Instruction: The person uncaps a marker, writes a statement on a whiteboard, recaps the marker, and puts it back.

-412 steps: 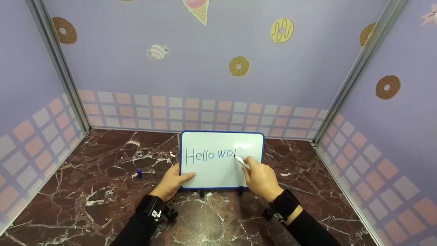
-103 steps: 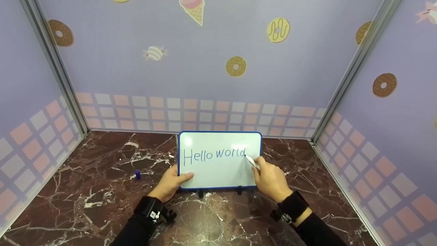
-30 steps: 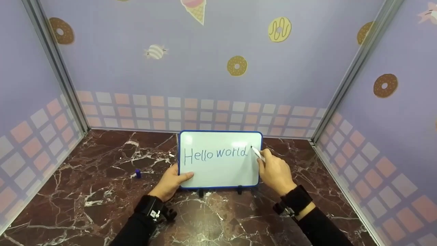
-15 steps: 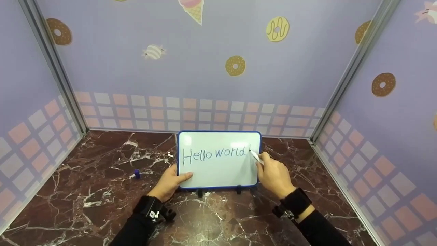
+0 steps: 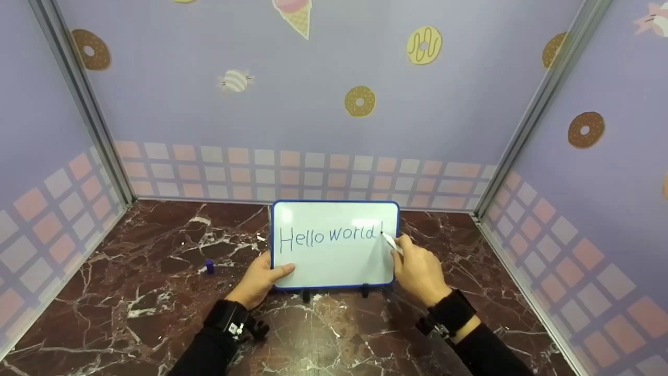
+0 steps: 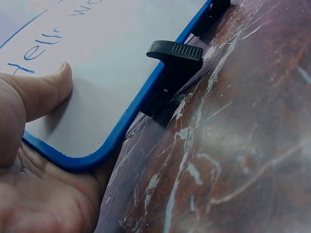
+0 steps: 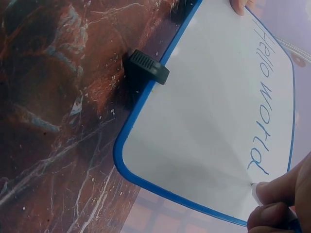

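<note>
A small whiteboard (image 5: 334, 266) with a blue frame leans upright in the middle of the table, bearing the blue handwriting "Hello world" and an upright stroke after it. My left hand (image 5: 261, 279) grips its lower left edge, the thumb lying on the white face and the other fingers behind. In my right hand (image 5: 421, 269) a white marker (image 5: 392, 242) is pinched, its dark tip right at the stroke after the "d". The right wrist view shows the marker (image 7: 256, 193) mostly covered by the fingers. Black stand hooks (image 6: 177, 53) catch the board's bottom edge.
A blue-purple marker cap (image 5: 210, 267) stands on the dark marbled table (image 5: 146, 324), left of the board. A patterned back wall (image 5: 313, 125) rises close behind, and side walls (image 5: 589, 219) close in left and right.
The writing has grown from "Hello wo" with a part-drawn letter to "Hello world" plus an upright stroke. My right hand has moved rightward with the marker; the left keeps its grip.
</note>
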`<move>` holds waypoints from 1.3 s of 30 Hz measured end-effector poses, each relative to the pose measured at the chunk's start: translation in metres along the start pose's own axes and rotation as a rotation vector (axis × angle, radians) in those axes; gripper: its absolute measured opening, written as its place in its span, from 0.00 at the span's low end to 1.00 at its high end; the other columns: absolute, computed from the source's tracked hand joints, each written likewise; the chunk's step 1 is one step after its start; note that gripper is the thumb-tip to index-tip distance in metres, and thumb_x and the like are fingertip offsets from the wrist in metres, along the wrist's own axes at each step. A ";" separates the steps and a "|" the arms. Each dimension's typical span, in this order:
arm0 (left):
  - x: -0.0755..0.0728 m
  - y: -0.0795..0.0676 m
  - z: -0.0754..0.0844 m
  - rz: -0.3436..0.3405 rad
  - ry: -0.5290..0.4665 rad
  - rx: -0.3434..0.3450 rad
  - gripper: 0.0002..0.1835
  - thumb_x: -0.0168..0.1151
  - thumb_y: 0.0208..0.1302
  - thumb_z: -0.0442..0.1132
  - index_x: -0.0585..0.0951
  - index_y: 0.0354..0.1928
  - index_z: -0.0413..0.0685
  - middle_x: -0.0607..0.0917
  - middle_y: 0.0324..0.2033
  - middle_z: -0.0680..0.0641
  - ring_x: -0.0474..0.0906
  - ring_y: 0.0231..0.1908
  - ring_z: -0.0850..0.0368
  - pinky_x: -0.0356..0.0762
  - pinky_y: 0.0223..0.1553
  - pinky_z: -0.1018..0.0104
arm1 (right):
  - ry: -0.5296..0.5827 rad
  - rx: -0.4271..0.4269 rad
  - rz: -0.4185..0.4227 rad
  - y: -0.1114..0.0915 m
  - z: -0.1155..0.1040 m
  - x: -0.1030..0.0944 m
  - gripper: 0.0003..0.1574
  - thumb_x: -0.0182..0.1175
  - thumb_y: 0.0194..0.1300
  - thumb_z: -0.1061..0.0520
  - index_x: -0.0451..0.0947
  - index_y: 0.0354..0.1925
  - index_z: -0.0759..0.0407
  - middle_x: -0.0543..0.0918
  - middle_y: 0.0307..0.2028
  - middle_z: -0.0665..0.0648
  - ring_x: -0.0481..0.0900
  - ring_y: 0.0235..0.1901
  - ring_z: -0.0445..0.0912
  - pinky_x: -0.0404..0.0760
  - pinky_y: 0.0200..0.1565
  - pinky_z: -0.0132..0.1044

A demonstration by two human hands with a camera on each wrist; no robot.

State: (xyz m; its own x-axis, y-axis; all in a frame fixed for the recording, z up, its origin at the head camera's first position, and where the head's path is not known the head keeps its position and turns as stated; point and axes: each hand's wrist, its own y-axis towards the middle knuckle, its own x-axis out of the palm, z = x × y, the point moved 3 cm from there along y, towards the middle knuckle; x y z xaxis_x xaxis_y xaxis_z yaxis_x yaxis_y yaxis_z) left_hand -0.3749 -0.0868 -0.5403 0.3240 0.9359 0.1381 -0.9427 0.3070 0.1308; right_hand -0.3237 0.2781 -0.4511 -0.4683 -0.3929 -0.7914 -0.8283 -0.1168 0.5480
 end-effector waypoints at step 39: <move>0.001 -0.001 -0.001 0.017 -0.006 0.001 0.29 0.68 0.76 0.28 0.72 0.74 0.27 0.87 0.63 0.32 0.90 0.56 0.46 0.89 0.58 0.54 | -0.009 -0.041 0.019 -0.013 0.001 0.002 0.11 0.70 0.76 0.58 0.80 0.52 0.60 0.88 0.28 0.61 0.79 0.19 0.53 0.76 0.20 0.54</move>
State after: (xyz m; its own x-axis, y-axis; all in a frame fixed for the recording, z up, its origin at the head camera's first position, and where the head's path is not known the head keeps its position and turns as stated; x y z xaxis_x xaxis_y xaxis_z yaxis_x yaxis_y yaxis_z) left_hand -0.3734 -0.0857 -0.5414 0.3086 0.9400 0.1458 -0.9479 0.2911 0.1297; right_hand -0.3143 0.2801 -0.4602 -0.4867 -0.3872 -0.7831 -0.8060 -0.1467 0.5735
